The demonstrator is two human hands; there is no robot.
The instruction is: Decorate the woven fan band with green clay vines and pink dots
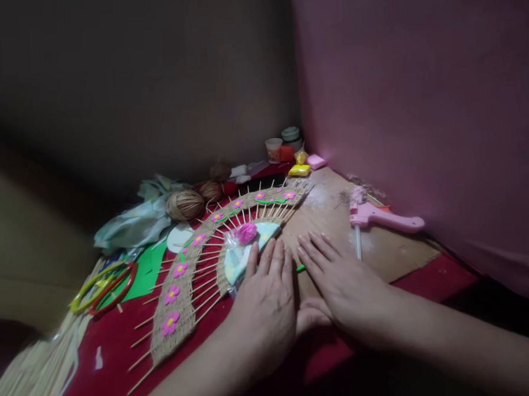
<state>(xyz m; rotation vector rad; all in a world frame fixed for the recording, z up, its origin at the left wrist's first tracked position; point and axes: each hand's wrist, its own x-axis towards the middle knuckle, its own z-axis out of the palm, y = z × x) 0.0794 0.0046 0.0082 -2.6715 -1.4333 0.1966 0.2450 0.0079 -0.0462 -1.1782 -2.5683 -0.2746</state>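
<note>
The woven fan (207,229) lies with one end over the cardboard (321,210). Near its inner curve I see the left hand (269,295) and right hand (346,283) flat, fingers straight, clasping nothing visible. The green strand (301,268) between them would, I'd say, suit light, even palm pressure.

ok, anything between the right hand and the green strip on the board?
Nothing visible. The green strip shows in the gap beside the right hand; whether it runs under that hand is hidden. The pink glue gun lies on the board beyond the hand, clear of that gap.
</note>
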